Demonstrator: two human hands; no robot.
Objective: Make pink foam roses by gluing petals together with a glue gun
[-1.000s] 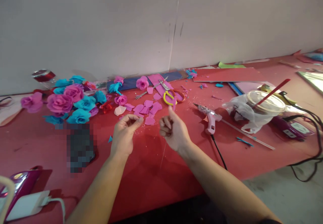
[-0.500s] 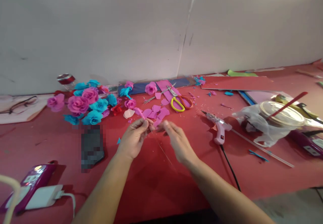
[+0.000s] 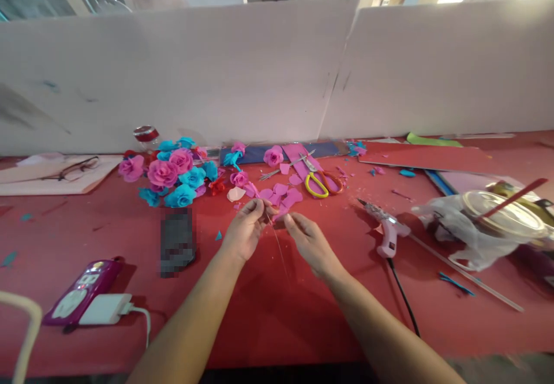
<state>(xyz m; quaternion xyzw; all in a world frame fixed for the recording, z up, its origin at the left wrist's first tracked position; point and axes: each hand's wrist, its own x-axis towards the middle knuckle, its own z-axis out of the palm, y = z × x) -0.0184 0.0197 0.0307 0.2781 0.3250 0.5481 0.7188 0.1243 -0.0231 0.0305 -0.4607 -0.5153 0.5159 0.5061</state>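
My left hand (image 3: pixel 244 231) is closed, thumb against fingers, pinching a thin wire (image 3: pixel 279 244) that slants down toward me. Pink paper (image 3: pixel 253 190) shows just above those fingertips. Close by on the right, my right hand (image 3: pixel 310 244) has its thumb and fingers pressed together on a narrow pink paper strip (image 3: pixel 280 217) reaching toward the wire. Several loose pink petals (image 3: pixel 291 199) lie just beyond both hands. Behind the petals are scissors (image 3: pixel 317 186) with a yellow and an orange handle, partly over a pink paper sheet (image 3: pixel 294 152).
Pink and blue paper flowers (image 3: pixel 163 174) are bunched at the back left, behind a blurred-out dark phone (image 3: pixel 177 245). A purple power strip (image 3: pixel 93 283) with a white plug lies front left. A glue gun (image 3: pixel 388 234) and a bagged, lidded container (image 3: pixel 504 213) stand right.
The camera view has tilted up and turned left, so the table appears shifted right. My right hand has come slightly closer to my left; both keep their hold.
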